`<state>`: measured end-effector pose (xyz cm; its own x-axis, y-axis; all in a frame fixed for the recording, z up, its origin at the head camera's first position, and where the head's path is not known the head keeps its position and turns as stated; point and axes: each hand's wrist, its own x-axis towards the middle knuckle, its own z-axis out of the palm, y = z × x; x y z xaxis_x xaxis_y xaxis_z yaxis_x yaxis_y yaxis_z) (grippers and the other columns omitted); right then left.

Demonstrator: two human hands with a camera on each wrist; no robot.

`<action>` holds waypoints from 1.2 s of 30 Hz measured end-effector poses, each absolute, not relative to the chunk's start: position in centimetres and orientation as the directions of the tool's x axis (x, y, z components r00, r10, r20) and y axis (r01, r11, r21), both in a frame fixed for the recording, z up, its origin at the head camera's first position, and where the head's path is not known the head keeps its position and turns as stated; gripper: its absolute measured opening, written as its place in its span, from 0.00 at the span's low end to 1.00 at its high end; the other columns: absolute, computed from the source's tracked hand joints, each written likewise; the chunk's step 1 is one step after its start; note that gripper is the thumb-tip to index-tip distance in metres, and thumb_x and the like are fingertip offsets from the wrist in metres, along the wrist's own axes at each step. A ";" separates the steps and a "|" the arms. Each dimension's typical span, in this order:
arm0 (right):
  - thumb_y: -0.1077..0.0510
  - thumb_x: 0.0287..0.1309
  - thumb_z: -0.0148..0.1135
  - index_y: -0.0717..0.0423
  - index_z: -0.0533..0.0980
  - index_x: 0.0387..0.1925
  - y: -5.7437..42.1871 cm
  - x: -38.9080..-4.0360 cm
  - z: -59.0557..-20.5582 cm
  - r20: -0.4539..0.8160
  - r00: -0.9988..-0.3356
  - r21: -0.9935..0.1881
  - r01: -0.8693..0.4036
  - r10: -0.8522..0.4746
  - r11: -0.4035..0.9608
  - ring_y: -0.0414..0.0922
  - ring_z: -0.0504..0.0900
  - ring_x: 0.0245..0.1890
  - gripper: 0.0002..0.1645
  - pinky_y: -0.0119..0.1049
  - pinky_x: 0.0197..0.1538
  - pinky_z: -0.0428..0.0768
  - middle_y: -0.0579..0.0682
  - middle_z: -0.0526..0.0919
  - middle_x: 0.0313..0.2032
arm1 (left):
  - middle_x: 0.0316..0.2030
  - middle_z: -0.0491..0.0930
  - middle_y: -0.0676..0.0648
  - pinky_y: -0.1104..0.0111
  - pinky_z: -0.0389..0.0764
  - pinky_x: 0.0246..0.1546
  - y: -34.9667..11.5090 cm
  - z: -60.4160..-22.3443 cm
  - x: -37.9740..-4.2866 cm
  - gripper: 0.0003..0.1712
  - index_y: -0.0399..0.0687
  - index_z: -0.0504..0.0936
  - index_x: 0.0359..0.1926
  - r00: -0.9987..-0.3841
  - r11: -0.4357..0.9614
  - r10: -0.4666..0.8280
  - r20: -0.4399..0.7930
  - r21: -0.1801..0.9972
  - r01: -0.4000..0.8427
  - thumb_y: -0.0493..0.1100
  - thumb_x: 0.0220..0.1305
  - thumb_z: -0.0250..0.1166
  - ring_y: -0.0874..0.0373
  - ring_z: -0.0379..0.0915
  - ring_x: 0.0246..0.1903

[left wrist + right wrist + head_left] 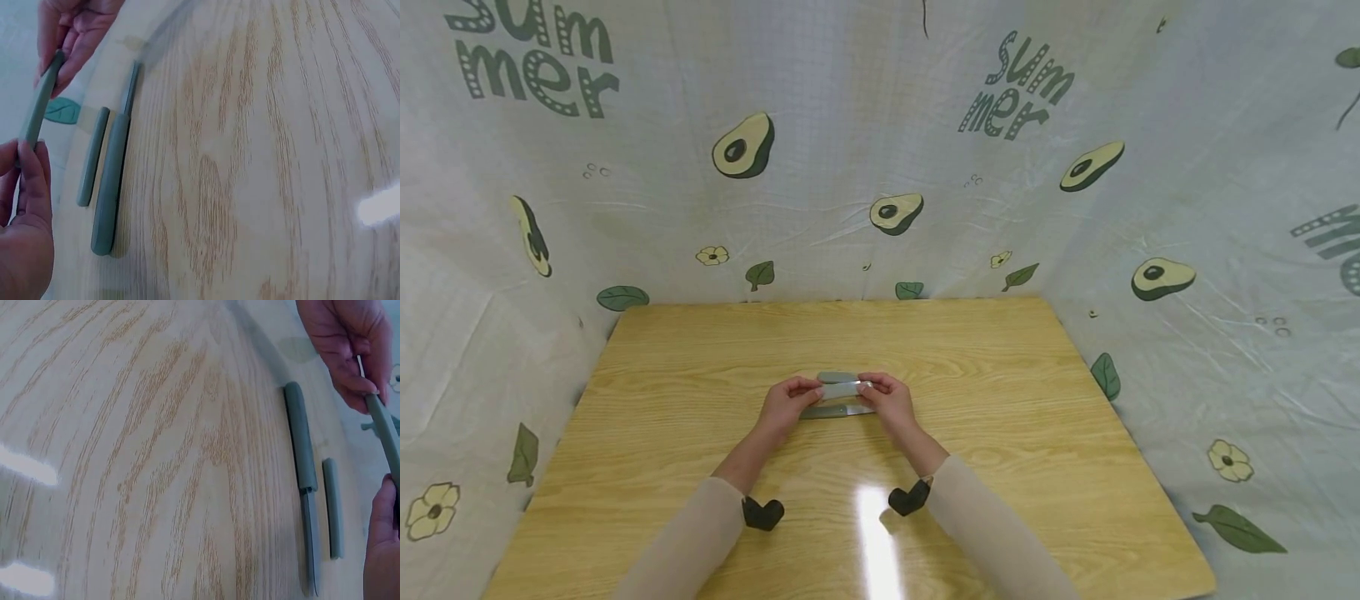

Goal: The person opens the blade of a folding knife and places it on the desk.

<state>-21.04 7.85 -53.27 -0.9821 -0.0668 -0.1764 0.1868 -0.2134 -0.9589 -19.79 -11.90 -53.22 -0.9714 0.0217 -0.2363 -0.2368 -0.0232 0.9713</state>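
Observation:
Both hands hold a slim grey-green piece [841, 390], shaped like a knife handle or sheath, above the table. My left hand [784, 405] pinches its left end, and my right hand [892, 403] pinches the right end. Below the hands a knife with a grey-green handle [110, 181] lies on the table, its bare blade [310, 540] pointing right. Beside that knife, on the far side, rests a shorter grey-green bar [333, 509], which the held piece partly covers in the head view. Fingers hide both ends of the held piece.
The light wooden table [1000, 400] has its far edge against a white curtain [820, 83] printed with avocados and leaves. The same cloth hangs along both sides. Each wrist wears a black strap mount [763, 514].

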 end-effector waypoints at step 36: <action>0.66 0.61 0.61 0.70 0.78 0.44 7.8 -20.8 -52.9 -0.214 -0.914 -0.976 0.217 -0.345 0.032 0.38 0.83 0.36 0.11 0.46 0.55 0.82 0.58 0.79 0.45 | 0.39 0.81 0.47 0.56 0.80 0.55 -12.7 -53.2 -18.7 0.15 0.28 0.77 0.49 -0.940 0.020 0.169 -0.295 0.955 -0.296 0.35 0.64 0.63 0.64 0.79 0.37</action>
<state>-20.79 7.77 -52.87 -0.9140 -0.3446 -0.2141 0.2165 0.0320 -0.9758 -18.71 -12.67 -53.17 -0.9404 0.1694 -0.2947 -0.2957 0.0200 0.9551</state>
